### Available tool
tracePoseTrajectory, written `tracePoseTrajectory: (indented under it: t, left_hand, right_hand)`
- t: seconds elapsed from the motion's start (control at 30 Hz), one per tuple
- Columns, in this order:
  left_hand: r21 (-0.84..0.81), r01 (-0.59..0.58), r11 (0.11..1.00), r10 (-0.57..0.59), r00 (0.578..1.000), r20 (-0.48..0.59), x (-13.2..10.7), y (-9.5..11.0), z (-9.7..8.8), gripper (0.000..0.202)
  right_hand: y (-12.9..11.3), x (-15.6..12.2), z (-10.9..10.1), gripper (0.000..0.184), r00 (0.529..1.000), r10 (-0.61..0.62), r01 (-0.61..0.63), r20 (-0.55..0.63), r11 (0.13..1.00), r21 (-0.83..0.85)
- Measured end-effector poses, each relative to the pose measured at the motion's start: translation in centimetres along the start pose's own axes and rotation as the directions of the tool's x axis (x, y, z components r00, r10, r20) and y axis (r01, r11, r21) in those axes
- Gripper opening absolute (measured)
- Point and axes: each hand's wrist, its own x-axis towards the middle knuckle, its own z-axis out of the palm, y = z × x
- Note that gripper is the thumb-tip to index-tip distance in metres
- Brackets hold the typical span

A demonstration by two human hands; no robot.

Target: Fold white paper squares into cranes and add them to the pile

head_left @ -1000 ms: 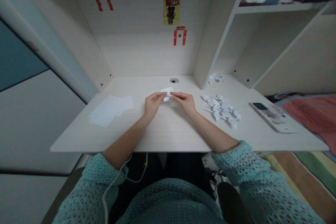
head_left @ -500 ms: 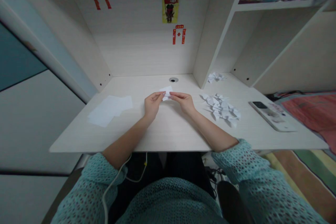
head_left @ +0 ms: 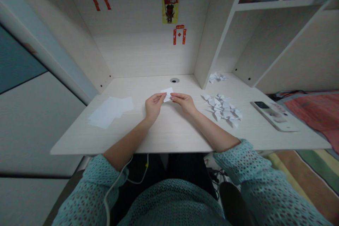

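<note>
Well right of the small paper [head_left: 168, 95], a phone [head_left: 275, 116] lies on the tabletop [head_left: 172, 134]. Flat sheets [head_left: 111, 111] lie left of the paper, 1 heap of folded scraps [head_left: 222, 107] right of it. The left hand [head_left: 154, 106] and right hand [head_left: 186, 103] pinch the paper between them, over the tabletop. Beyond it are 1 cable hole [head_left: 174, 80] and 1 yellow poster [head_left: 170, 5].

1. Bare desktop [head_left: 174, 132] lay open between the left forearm [head_left: 129, 139] and right forearm [head_left: 214, 130], up to its front edge.
2. The left hand [head_left: 154, 105], held paper [head_left: 167, 91] and right hand [head_left: 186, 102] blocked the middle.
3. A free lane ran between the left hand and the flat sheets [head_left: 111, 112].
4. Folded papers [head_left: 222, 107] crowded the right; a narrow gap parted them from the phone [head_left: 275, 116].
5. The upright partition [head_left: 210, 42] barred sideways passage at the back.
</note>
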Motion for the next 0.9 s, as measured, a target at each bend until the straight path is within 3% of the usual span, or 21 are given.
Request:
tracePoseTrajectory:
  t: [0.2, 0.47, 0.73, 0.8, 0.9]
  left_hand:
    - [0.008, 0.024, 1.0, -0.024, 0.999, 0.048, -0.3, 0.2, 0.1, 0.028]
    - [-0.038, 0.075, 0.996, -0.073, 0.996, 0.055, -0.5, 0.1, 0.0, 0.054]
    - [-0.059, 0.157, 0.986, -0.156, 0.987, 0.026, 0.1, -0.2, -0.1, 0.056]
    - [-0.071, 0.192, 0.979, -0.189, 0.981, 0.052, 0.2, -0.5, -0.1, 0.057]
    - [-0.032, 0.232, 0.972, -0.226, 0.966, 0.127, 0.4, -0.9, -0.3, 0.043]
  right_hand:
    - [-0.1, -0.2, -0.2, 0.032, 0.999, -0.03, 0.029, -0.024, 0.999, -0.037]
    - [-0.1, -0.4, 0.0, 0.029, 0.999, -0.028, 0.028, -0.021, 0.999, -0.036]
    - [0.0, -0.3, 0.1, 0.034, 0.999, -0.027, 0.026, -0.02, 0.998, -0.049]
    - [0.0, -0.2, 0.0, 0.035, 0.999, -0.033, 0.031, -0.025, 0.998, -0.06]
    - [0.1, 0.0, -0.3, 0.032, 0.998, -0.063, 0.061, -0.023, 0.995, -0.081]
